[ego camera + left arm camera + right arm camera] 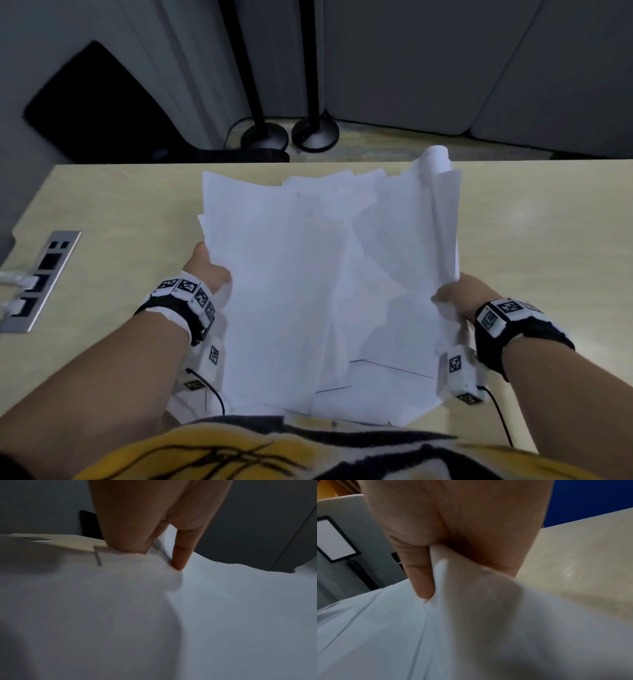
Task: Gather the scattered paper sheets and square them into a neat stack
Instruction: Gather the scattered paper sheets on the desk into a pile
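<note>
A loose bundle of white paper sheets (308,274) is held up over the pale wooden table (120,205), its edges uneven and fanned. My left hand (209,270) grips the bundle's left edge, thumb on top; in the left wrist view the thumb (181,555) presses on the sheets (223,601). My right hand (459,298) pinches the right edge, where several sheets curl upward into a roll (438,161). The right wrist view shows its thumb (421,577) clamping the folded paper (471,601). A few more sheets (376,394) show below the bundle near my body.
A metal socket panel (37,281) with plugged-in cables is set into the table at the left. Two black pole bases (291,137) stand on the floor beyond the far edge, before grey partition walls. Bare tabletop (548,240) lies to the right.
</note>
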Demonstrator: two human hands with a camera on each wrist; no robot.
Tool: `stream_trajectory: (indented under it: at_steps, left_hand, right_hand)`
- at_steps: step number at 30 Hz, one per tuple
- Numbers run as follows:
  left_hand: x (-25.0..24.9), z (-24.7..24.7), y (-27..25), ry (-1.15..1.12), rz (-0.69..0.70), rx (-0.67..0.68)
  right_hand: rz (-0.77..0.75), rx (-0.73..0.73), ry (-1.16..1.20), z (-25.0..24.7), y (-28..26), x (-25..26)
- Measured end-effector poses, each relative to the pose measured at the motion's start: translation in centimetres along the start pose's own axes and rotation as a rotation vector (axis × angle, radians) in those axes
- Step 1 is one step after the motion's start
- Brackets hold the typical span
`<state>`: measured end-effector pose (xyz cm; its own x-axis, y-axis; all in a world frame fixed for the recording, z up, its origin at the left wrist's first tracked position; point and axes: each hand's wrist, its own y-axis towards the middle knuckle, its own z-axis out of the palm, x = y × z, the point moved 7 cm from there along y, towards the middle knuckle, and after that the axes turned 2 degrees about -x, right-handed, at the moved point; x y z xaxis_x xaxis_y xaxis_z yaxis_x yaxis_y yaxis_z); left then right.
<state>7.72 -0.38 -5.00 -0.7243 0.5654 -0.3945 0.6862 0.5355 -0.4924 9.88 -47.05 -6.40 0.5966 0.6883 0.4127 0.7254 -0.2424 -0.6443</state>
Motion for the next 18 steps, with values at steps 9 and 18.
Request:
stream_trajectory:
  at_steps: [9, 18]
  left_hand:
    - [1.3, -0.3, 0.8, 0.106, -0.001, 0.002]
    - [1.9, 0.1, 1.3, 0.008, -0.013, 0.015]
  right_hand:
    - [0.189, -0.553, 0.299, -2.5, -1.4, -0.8]
    - [-0.013, -0.536, -0.111, -1.2, -0.5, 2.4]
